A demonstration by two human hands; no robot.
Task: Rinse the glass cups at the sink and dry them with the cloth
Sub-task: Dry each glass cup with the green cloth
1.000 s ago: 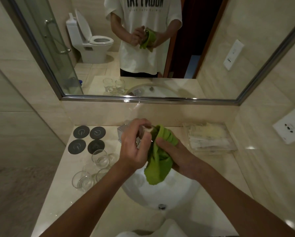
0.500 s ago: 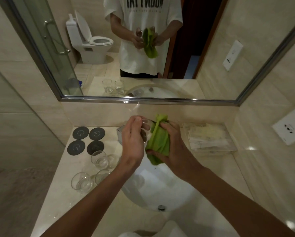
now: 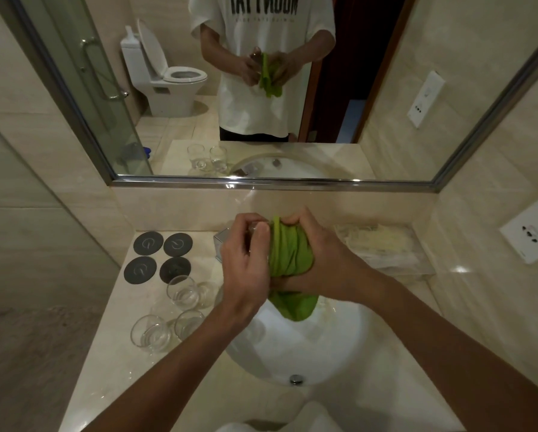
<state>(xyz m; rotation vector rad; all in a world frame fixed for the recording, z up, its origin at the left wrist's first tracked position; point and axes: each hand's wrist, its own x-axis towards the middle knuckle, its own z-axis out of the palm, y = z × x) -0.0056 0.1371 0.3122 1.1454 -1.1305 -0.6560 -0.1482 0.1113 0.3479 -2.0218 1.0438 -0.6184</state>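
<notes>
My left hand grips a clear glass cup above the white sink; only the cup's rim shows between the fingers. My right hand holds a green cloth bunched against the cup's right side, and a tail of the cloth hangs down toward the basin. Three more glass cups stand on the counter to the left of the sink: one further back, one at the front left, one beside it.
Four dark round coasters lie at the counter's back left. A clear tray of packets sits at the back right. A chrome faucet shows behind my left hand. The mirror spans the wall; a socket plate is on the right wall.
Both hands have risen slightly and drawn together. My right hand has turned and bunched the cloth tighter against the cup, so less cloth hangs down.
</notes>
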